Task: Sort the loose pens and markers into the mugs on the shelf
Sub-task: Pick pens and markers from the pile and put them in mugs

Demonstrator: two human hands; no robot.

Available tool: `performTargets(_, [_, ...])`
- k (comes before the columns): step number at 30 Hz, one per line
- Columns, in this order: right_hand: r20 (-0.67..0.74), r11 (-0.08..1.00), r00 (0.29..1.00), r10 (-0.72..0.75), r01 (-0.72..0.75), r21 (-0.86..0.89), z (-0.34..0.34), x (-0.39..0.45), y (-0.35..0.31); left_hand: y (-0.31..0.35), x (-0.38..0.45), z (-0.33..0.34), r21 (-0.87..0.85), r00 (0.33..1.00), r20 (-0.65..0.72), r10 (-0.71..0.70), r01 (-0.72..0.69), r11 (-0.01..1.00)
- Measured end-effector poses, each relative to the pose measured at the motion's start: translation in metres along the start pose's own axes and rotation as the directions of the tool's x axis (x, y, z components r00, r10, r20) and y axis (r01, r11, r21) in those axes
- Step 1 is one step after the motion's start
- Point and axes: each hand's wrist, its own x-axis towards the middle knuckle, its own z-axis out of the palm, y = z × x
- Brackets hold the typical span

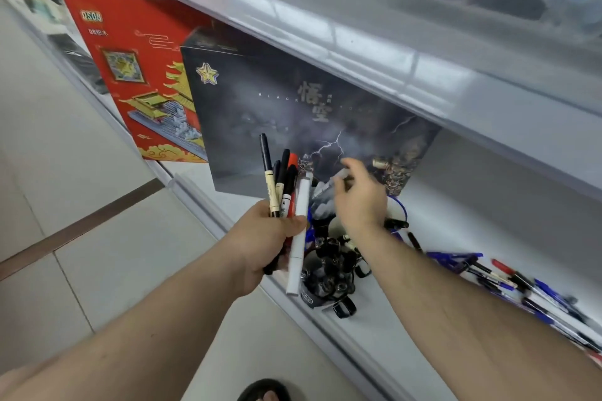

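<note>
My left hand (pixel 267 238) grips a bundle of several pens and markers (pixel 286 185), black, red and white, standing upright in front of the white shelf (pixel 456 238). My right hand (pixel 360 195) pinches a blurred white marker (pixel 329 185) above a blue-rimmed mug (pixel 399 205), which my wrist partly hides. A dark mug (pixel 325 273) packed with black pens stands at the shelf's front edge, under my hands. Loose blue, black and red pens (pixel 521 283) lie in a heap on the shelf to the right.
A dark boxed set (pixel 293 101) stands on the shelf behind the mugs, with a red boxed set (pixel 136 68) to its left. An upper shelf (pixel 391 58) overhangs close above. Tiled floor (pixel 65 205) lies at the left; a foot in a sandal (pixel 264 392) shows below.
</note>
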Motion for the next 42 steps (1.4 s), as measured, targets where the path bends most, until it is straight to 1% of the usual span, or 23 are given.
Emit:
performTargets(3, [0.109,0.972,0.987,-0.121,0.14,-0.19,0.017,-0.001,0.008,0.002,-0.003,0.004,-0.026,1.0,0.02,0.01,-0.009,1.0])
performTargets(8, [0.371,0.852,0.927,-0.054,0.236,-0.467,0.029,-0.001,0.018,0.002,-0.004,0.006,-0.027,0.998,0.059,0.025,-0.024,0.999])
performTargets(11, [0.454,0.827,0.891,-0.011,0.263,-0.497,0.021,-0.005,0.014,0.005,-0.007,0.012,-0.016,0.995,0.091,0.042,-0.041,0.999])
performTargets(13, [0.477,0.865,0.878,0.042,0.207,-0.458,0.009,-0.003,0.006,0.006,-0.01,0.017,-0.014,0.991,0.125,0.055,-0.054,0.998])
performTargets(14, [0.494,0.906,0.866,0.075,0.148,-0.397,0.002,-0.002,0.002,0.007,-0.011,0.02,-0.016,0.987,0.147,0.06,-0.058,0.998])
performTargets(15, [0.514,0.961,0.851,0.11,0.04,-0.272,-0.006,-0.001,-0.005,0.007,-0.014,0.023,-0.021,0.984,0.167,0.062,-0.059,0.998])
performTargets(16, [0.517,0.989,0.843,0.149,-0.12,-0.088,-0.016,0.0,-0.012,0.007,-0.017,0.026,-0.03,0.981,0.183,0.06,-0.056,0.998])
performTargets(17, [0.492,0.945,0.845,0.209,-0.303,0.12,-0.027,-0.002,-0.021,0.008,-0.02,0.029,-0.039,0.978,0.198,0.061,-0.054,0.998])
performTargets(18, [0.445,0.838,0.843,0.303,-0.458,0.297,-0.04,-0.006,-0.027,0.009,-0.023,0.032,-0.046,0.975,0.211,0.065,-0.057,0.997])
performTargets(19, [0.422,0.715,0.812,0.402,-0.567,0.409,-0.055,-0.011,-0.031,0.009,-0.026,0.036,-0.05,0.972,0.225,0.07,-0.06,0.997])
performTargets(20, [0.437,0.614,0.77,0.466,-0.637,0.467,-0.071,-0.017,-0.033,0.01,-0.03,0.039,-0.052,0.968,0.24,0.072,-0.061,0.997])
performTargets(21, [0.473,0.547,0.731,0.492,-0.682,0.486,-0.087,-0.025,-0.037,0.01,-0.033,0.042,-0.049,0.963,0.258,0.072,-0.061,0.997])
performTargets(22, [0.515,0.52,0.712,0.478,-0.701,0.488,-0.104,-0.033,-0.038,0.01,-0.037,0.045,-0.045,0.957,0.28,0.07,-0.059,0.997])
performTargets(23, [0.547,0.53,0.713,0.438,-0.697,0.484,-0.12,-0.042,-0.041,0.009,-0.041,0.049,-0.043,0.951,0.303,0.067,-0.057,0.997])
performTargets(25, [0.542,0.633,0.764,0.349,-0.619,0.465,-0.148,-0.058,-0.048,0.009,-0.05,0.057,-0.041,0.932,0.358,0.059,-0.048,0.998])
performTargets(27, [0.491,0.74,0.82,0.295,-0.521,0.425,-0.169,-0.072,-0.054,0.009,-0.06,0.066,-0.02,0.908,0.416,0.04,-0.035,0.999])
performTargets(28, [0.471,0.764,0.835,0.285,-0.495,0.414,-0.178,-0.078,-0.055,0.008,-0.065,0.071,-0.008,0.895,0.445,0.028,-0.027,1.0])
performTargets(30, [0.417,0.742,0.844,0.337,-0.511,0.434,-0.197,-0.086,-0.058,0.004,-0.07,0.081,0.005,0.882,0.471,0.002,-0.005,1.0])
performTargets(31, [0.378,0.689,0.834,0.402,-0.547,0.475,-0.208,-0.088,-0.057,0.001,-0.071,0.086,0.013,0.885,0.465,-0.012,0.006,1.0])
performTargets(34, [0.307,0.457,0.746,0.591,-0.624,0.634,-0.244,-0.091,-0.049,-0.005,-0.076,0.1,0.088,0.879,0.475,-0.045,0.004,0.996])
performTargets(35, [0.291,0.426,0.721,0.628,-0.632,0.647,-0.255,-0.093,-0.045,-0.007,-0.079,0.105,0.117,0.866,0.497,-0.057,-0.001,0.993])
performTargets(38, [0.227,0.466,0.703,0.673,-0.643,0.608,-0.283,-0.104,-0.034,-0.013,-0.091,0.119,0.187,0.82,0.563,-0.107,0.0,0.982])
performTargets(42, [0.204,0.618,0.747,0.632,-0.645,0.45,-0.31,-0.121,-0.018,-0.02,-0.106,0.136,0.289,0.738,0.654,-0.166,-0.041,0.956])
